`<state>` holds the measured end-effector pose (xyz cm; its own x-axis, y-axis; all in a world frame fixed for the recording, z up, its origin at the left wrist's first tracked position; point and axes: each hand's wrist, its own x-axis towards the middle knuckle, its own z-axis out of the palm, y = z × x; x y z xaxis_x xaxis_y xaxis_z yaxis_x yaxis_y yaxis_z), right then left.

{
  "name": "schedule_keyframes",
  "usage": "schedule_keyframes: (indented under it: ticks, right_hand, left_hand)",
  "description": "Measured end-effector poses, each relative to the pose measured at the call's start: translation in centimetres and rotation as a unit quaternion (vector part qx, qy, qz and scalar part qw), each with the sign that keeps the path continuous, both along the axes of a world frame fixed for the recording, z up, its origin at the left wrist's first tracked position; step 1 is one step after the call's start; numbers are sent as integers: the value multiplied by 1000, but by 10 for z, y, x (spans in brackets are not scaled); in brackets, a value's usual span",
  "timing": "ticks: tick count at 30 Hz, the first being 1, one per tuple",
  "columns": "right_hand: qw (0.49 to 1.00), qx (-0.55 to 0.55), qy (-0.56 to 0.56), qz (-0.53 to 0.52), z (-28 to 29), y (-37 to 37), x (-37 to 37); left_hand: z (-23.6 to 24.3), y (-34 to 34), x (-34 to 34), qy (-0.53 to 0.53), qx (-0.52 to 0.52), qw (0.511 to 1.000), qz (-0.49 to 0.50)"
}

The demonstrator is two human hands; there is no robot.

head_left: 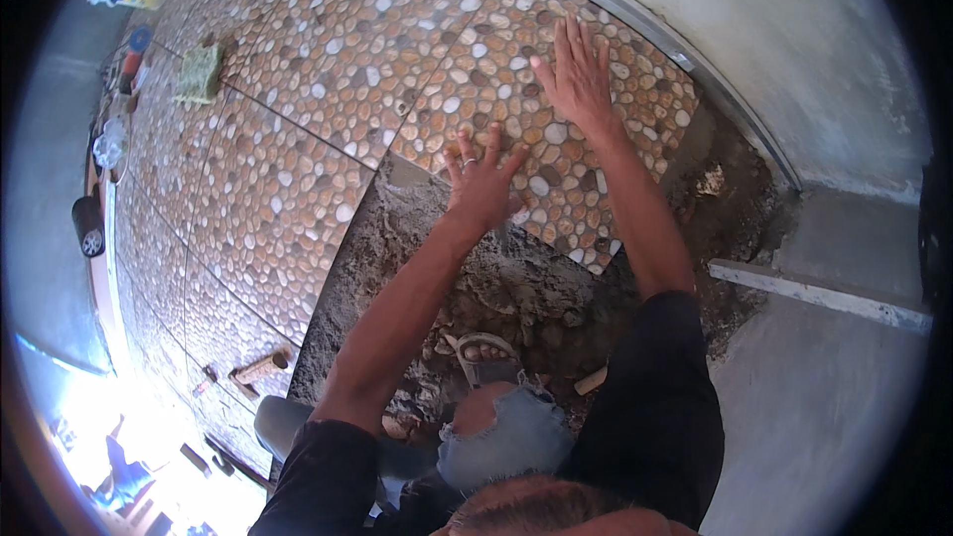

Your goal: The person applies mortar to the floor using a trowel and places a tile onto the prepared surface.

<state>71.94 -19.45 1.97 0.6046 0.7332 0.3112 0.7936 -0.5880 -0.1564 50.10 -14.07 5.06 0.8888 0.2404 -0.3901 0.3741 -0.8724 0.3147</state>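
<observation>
A large square floor tile with a brown and white pebble pattern (pixel 541 144) lies at the corner of the tiled area, over grey mortar (pixel 417 208). Both hands rest palm down on it. My left hand (pixel 481 179), with a ring on one finger, lies near the tile's near-left edge, fingers spread. Farther off and to the right, my right hand (pixel 579 84) is flat with fingers stretched out, toward the wall side. Neither hand holds anything. The tile's left edge adjoins the laid tiles, with a thin dark joint line between them.
A metal straightedge (pixel 720 89) runs along the wall's foot. Rough mortar and rubble surround my sandalled foot (pixel 486 349). A pale bar (pixel 819 294) juts out at right. On the laid tiles (pixel 288 199) are a green sponge (pixel 200 73) and a wooden-handled tool (pixel 260 368).
</observation>
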Motion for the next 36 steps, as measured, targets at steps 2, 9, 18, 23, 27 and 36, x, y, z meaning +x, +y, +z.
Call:
schedule_keyframes:
  ticks: [2,9,18,23,27,36]
  right_hand:
    - [998,64,-20,19,14,25,-12]
    - [995,-68,36,-60,-18,73,17]
    - [999,-6,19,-36,-10,33,-5]
    - [896,254,345,-114,9,-103,-85]
    - [801,313,416,-296,39,-213,-148]
    - [867,218,420,-156,57,-197,-236]
  left_hand:
    - [2,2,-2,5,-9,1000,3]
    - [0,3,-1,21,-19,1000,-13]
    - [-7,2,-1,-7,-24,1000,-5]
    - [0,8,-4,-2,-25,1000,-13]
    - [-2,15,-5,-38,-35,998,-22]
    - [-10,13,-65,-270,-347,832,337]
